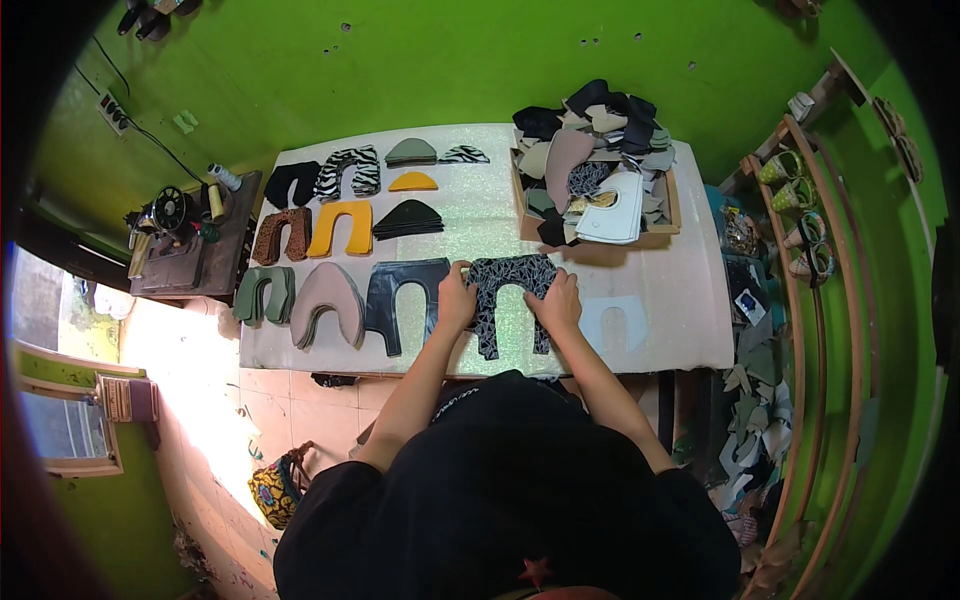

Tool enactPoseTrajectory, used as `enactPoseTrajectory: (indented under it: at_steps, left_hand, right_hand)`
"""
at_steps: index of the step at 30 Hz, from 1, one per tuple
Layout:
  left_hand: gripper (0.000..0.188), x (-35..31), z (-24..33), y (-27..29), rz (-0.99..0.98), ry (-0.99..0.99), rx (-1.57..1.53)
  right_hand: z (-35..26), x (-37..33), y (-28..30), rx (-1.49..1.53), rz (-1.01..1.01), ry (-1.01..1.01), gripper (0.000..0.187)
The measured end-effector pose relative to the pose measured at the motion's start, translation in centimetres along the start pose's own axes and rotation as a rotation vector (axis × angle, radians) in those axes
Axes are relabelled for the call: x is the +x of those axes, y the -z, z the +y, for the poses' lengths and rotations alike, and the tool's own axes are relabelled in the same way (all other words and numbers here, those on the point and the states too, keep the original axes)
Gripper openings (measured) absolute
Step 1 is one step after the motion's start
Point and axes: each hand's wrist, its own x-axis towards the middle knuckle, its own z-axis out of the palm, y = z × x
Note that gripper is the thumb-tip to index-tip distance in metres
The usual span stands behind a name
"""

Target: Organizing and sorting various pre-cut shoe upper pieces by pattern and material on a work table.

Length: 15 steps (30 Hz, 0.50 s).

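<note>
A black-and-grey patterned U-shaped cut piece (512, 271) lies at the table's near edge, its two legs pointing toward me. My left hand (457, 298) grips its left side, fingers bent at the upper corner. On the opposite side my right hand (557, 302) has its fingers closed on the edge, thumb by the inner curve. Whether it is one layer or a stack I cannot tell. Just left of my left hand are dark smooth U-shaped pieces (384, 300). A pale U-shaped piece (612, 322) rests to the right of my right hand.
Stacks of pink-beige (327, 300), green (264, 292), yellow (342, 228) and zebra-striped pieces (347, 172) line the table's left side. A cardboard box (655, 233) heaped with scraps stands back right. A sewing machine (170, 210) is at left, a wooden rack with sandals (797, 195) at right.
</note>
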Motion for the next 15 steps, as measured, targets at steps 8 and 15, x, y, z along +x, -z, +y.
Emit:
enactPoseTrajectory:
  at_steps: [8,15]
  left_hand:
    - [0.03,-0.3,0.2,-0.2,0.083,-0.156,0.119]
    - [0.026,-1.3,2.8,0.9,0.016,-0.16,0.196]
  right_hand:
    - [1.0,0.0,-1.0,-0.039,0.038,0.021,0.057]
    - [4.1,1.0,-0.7,0.104,0.066,0.143,0.03]
